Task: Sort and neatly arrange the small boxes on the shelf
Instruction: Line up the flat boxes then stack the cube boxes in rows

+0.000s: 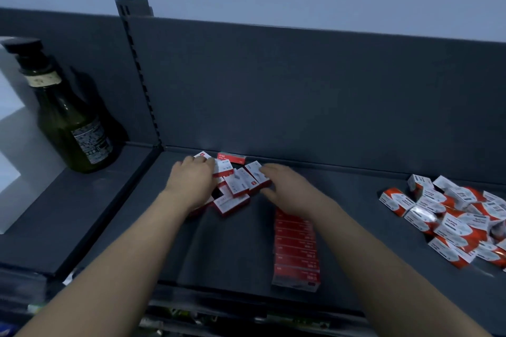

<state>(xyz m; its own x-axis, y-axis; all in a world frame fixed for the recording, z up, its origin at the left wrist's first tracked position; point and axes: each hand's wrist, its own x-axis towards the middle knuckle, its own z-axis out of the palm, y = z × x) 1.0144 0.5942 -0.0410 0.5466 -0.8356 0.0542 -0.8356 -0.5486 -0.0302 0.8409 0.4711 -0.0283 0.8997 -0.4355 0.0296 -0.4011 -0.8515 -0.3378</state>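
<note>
Dark grey metal shelf (232,249), closed at the back by an upright panel (301,96) just beyond both hands' fingertips, with a slotted post (142,82) rising beyond and left of the left hand. Bare shelf floor between the two forearms, and more well to the right of the right hand, up to a loose heap of orange-and-white boxes (451,216). Beyond the post, far to the left of the left hand, a dark green pump bottle (74,123) on the neighbouring shelf.

Left hand (191,180) palm down, fingers loosely curled over the left side of a jumbled cluster of small red-and-white boxes (238,183), touching them; no firm grip visible. Right hand (284,189) spread open, palm down, fingertips resting on the cluster's right side. One red box (231,157) just behind the cluster, against the panel. Under the right wrist, a straight row of red boxes (297,249) running back to the front edge.

Both forearms reaching forward from below, converging on the cluster.
</note>
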